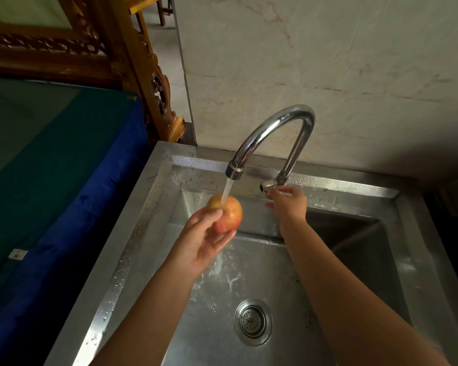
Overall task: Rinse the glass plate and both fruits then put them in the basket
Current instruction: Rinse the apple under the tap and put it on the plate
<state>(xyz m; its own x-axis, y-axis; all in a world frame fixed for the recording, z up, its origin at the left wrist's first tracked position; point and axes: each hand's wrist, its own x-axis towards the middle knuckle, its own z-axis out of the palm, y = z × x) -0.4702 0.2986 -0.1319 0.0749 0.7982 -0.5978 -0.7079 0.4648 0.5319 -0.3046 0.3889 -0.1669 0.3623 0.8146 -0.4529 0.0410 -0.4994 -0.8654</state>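
The apple (pixel 226 213), red and yellow, sits under the tap (pixel 273 136), right in the stream of water (pixel 227 191) that falls from the spout onto its top. The left hand (pixel 205 240) holds it from below and from the left, fingers curled round its underside and thumb laid against its near side; the fingers are wet. The apple hangs above the back left part of the sink (pixel 262 273), clear of the steel.

The right hand (pixel 288 203) is at the foot of the tap, on the lever (pixel 267 185); its fingers seem to close on the lever, though the grip is partly hidden by the hand's own back.

The sink is a steel basin holding only splashed water, which spreads across its floor below the apple. The drain (pixel 253 321) with its strainer lies in front of the tap, near the basin's middle. Drops stand on the rim (pixel 132 247) left of the tap and on the ledge behind it.

Left of the sink is a blue cloth (pixel 72 207) over a flat surface, and behind that a carved wooden frame (pixel 143 62). Behind the tap rises a pale marbled wall (pixel 328 62). No writing can be read anywhere.
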